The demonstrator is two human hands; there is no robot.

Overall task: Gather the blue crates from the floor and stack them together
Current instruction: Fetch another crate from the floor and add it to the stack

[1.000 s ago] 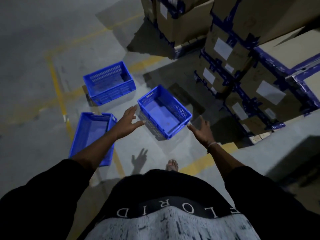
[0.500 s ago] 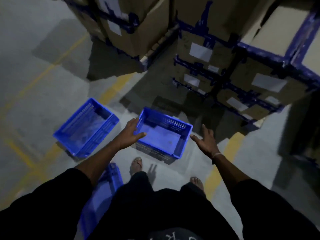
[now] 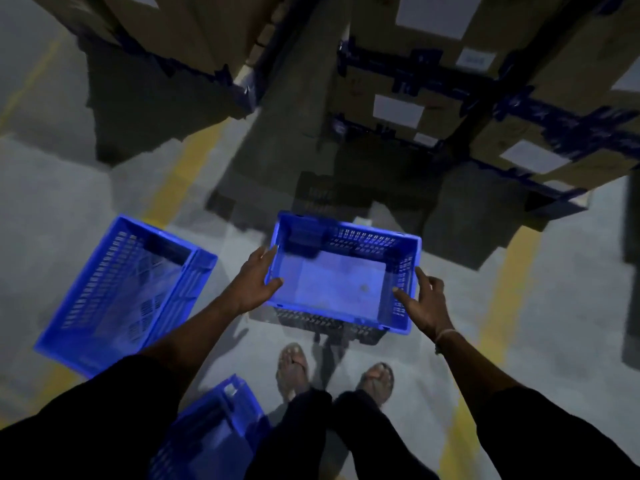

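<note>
Dim warehouse, concrete floor with yellow lines, taped cartons ahead. Left hand spread open, thumb and fingers touching left short wall of middle blue crate; not yet clamped. Right hand likewise open, fingertips on right short wall. Crate straight ahead of feet, between both hands, long axis left-right, each hand equally near. Whether crate rests on floor or is just clear: cannot tell. Second blue crate just left, apart; third blue crate at left leg. Likely next: squeeze, lift.
</note>
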